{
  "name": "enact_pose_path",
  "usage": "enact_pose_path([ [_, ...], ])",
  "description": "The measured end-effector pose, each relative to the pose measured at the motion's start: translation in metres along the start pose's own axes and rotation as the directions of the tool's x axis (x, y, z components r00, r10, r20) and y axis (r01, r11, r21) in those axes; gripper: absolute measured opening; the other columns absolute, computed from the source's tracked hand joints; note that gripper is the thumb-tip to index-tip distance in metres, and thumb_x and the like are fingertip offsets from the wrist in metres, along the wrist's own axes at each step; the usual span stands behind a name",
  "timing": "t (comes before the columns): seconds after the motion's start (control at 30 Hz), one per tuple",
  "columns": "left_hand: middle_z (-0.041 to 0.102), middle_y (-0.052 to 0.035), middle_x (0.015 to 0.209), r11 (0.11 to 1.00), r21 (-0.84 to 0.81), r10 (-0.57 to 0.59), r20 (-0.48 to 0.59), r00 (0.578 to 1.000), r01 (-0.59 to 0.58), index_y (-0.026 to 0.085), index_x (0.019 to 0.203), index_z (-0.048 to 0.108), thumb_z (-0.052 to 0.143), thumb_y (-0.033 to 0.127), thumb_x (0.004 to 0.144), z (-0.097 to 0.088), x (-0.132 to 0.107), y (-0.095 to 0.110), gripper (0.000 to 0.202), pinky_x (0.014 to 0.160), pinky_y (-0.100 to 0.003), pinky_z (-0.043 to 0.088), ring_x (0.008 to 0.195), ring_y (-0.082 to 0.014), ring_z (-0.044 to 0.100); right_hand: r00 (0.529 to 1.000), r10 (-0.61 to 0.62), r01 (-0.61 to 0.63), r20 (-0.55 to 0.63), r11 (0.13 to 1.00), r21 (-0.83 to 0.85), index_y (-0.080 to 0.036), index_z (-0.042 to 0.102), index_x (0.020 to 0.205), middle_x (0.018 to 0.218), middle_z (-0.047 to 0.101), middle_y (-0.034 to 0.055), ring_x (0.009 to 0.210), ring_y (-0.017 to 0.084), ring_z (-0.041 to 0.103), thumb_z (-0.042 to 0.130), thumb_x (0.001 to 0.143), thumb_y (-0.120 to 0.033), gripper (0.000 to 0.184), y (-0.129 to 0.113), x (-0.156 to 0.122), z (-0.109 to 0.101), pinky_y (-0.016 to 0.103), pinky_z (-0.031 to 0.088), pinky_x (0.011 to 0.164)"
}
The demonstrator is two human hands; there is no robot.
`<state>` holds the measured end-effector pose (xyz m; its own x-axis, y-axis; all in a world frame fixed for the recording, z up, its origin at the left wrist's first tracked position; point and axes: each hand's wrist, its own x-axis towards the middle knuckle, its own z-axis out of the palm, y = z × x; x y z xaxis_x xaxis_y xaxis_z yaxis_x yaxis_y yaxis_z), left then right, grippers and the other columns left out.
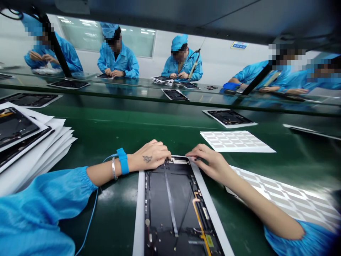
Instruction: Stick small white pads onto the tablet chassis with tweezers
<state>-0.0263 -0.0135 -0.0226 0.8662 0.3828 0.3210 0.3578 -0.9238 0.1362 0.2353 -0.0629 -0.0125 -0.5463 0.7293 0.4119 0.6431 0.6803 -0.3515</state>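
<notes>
An open tablet back shell (176, 209) with a white rim lies on the green bench in front of me, its dark inside showing flat cables and an orange flex. My left hand (149, 156), with a blue wrist strap, rests curled on the shell's far left corner, fingertips pressing at the top edge. My right hand (210, 161) lies at the far right corner, fingers drawn together and pinching near the rim; what it holds is too small to make out.
A stack of tablet shells on white sheets (26, 142) sits at my left. Two sticker sheets (236, 140) (290, 199) lie at my right. Another shell (229, 117) lies beyond. Several people in blue coats work across the far bench (173, 94).
</notes>
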Motion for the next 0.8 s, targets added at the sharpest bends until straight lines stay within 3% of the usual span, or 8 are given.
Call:
enact_pose_path([
  [0.1, 0.065, -0.0018, 0.097, 0.996, -0.075, -0.045, 0.005, 0.999, 0.046, 0.019, 0.1, 0.059, 0.039, 0.015, 0.1, -0.001, 0.0, -0.002, 0.02, 0.083, -0.031, 0.037, 0.09, -0.0166, 0.055, 1.0, -0.004, 0.003, 0.022, 0.999, 0.051, -0.022, 0.069, 0.092, 0.085, 0.059, 0.0063, 0.083, 0.021, 0.058, 0.048, 0.094, -0.016, 0.021, 0.001, -0.001, -0.004, 0.033, 0.048, 0.072],
  [0.2, 0.062, -0.004, 0.104, 0.989, -0.085, -0.121, 0.022, 0.992, 0.123, 0.018, 0.108, 0.054, 0.042, 0.021, 0.1, -0.003, 0.0, -0.001, 0.015, 0.083, -0.032, 0.04, 0.095, -0.0184, 0.053, 0.995, -0.033, 0.025, 0.093, 0.996, 0.086, -0.023, 0.072, 0.098, 0.085, 0.06, 0.0066, 0.082, 0.021, 0.058, 0.049, 0.094, -0.018, 0.023, 0.004, -0.001, -0.001, 0.033, 0.049, 0.072],
  [0.33, 0.057, -0.0063, 0.114, 0.971, 0.029, -0.238, 0.055, 0.97, 0.237, 0.019, 0.113, 0.052, 0.042, 0.032, 0.102, -0.008, 0.001, 0.008, 0.02, 0.086, -0.034, 0.043, 0.101, -0.0211, 0.052, 0.991, -0.029, 0.017, 0.131, 0.996, 0.092, -0.022, 0.072, 0.097, 0.084, 0.061, 0.007, 0.082, 0.021, 0.058, 0.049, 0.094, -0.021, 0.023, 0.012, -0.003, 0.001, 0.034, 0.048, 0.073],
  [0.43, 0.056, -0.007, 0.107, 0.939, 0.176, -0.32, 0.125, 0.939, 0.296, 0.018, 0.105, 0.053, 0.041, 0.034, 0.103, -0.014, 0.004, 0.017, 0.02, 0.078, -0.032, 0.044, 0.095, -0.0215, 0.053, 0.994, -0.017, 0.01, 0.107, 0.998, 0.065, -0.02, 0.071, 0.09, 0.086, 0.063, 0.0078, 0.084, 0.023, 0.057, 0.049, 0.094, -0.02, 0.022, 0.015, -0.004, 0.003, 0.035, 0.047, 0.074],
  [0.6, 0.056, -0.003, 0.093, 0.952, 0.182, -0.286, 0.243, 0.927, 0.246, 0.019, 0.094, 0.049, 0.038, 0.028, 0.104, -0.022, 0.011, 0.019, 0.017, 0.073, -0.029, 0.042, 0.084, -0.0182, 0.054, 0.994, -0.097, 0.089, 0.057, 0.988, 0.128, -0.023, 0.068, 0.114, 0.091, 0.061, 0.0078, 0.088, 0.022, 0.056, 0.044, 0.098, -0.022, 0.029, 0.01, 0.001, 0.014, 0.035, 0.047, 0.078],
  [0.8, 0.057, -0.0028, 0.092, 0.955, 0.145, -0.287, 0.23, 0.93, 0.259, 0.019, 0.091, 0.049, 0.039, 0.025, 0.102, -0.018, 0.011, 0.013, 0.016, 0.077, -0.028, 0.042, 0.086, -0.0174, 0.053, 0.992, -0.032, 0.028, 0.126, 0.999, 0.038, -0.028, 0.066, 0.12, 0.096, 0.059, 0.0069, 0.091, 0.023, 0.057, 0.049, 0.095, -0.018, 0.033, -0.005, 0.005, 0.018, 0.035, 0.049, 0.079],
])
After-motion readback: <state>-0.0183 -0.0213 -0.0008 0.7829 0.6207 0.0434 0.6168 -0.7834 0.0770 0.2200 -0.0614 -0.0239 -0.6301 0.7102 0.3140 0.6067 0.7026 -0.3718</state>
